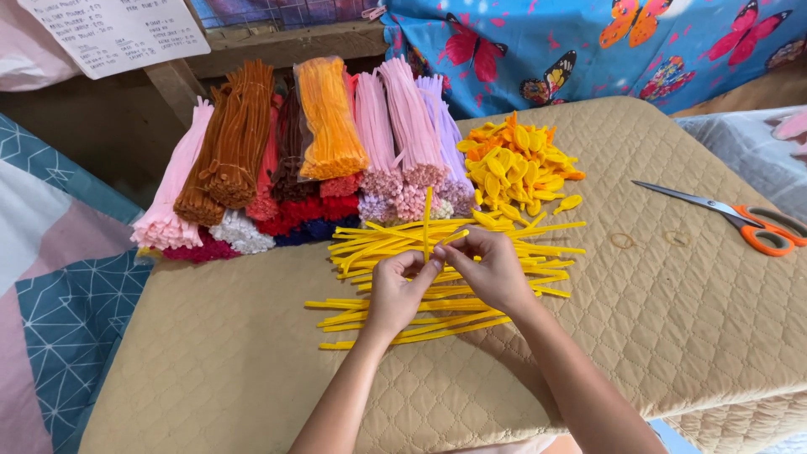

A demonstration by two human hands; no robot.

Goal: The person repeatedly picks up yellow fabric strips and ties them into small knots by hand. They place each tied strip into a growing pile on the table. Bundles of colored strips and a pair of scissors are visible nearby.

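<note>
While many yellow stems point(437, 277) lie unused on the bench point(672, 336), one upright stem point(427, 220) is pinched by left hand point(395, 294) and right hand point(492, 269) fingers.

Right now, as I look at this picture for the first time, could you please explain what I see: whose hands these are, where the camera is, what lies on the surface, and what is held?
There is no machine here. A person works with two bare hands, and the single camera sits on that person's head, looking down.

The left hand and right hand meet over a padded tan mat. Together they pinch one yellow pipe cleaner, which stands upright between the fingers.

Under the hands lies a loose pile of yellow pipe cleaners. Behind it are bundles of pipe cleaners in pink, brown, orange, red and white. Beside them is a heap of small yellow and orange petal shapes. To the right lie orange-handled scissors and two rubber bands.
</note>
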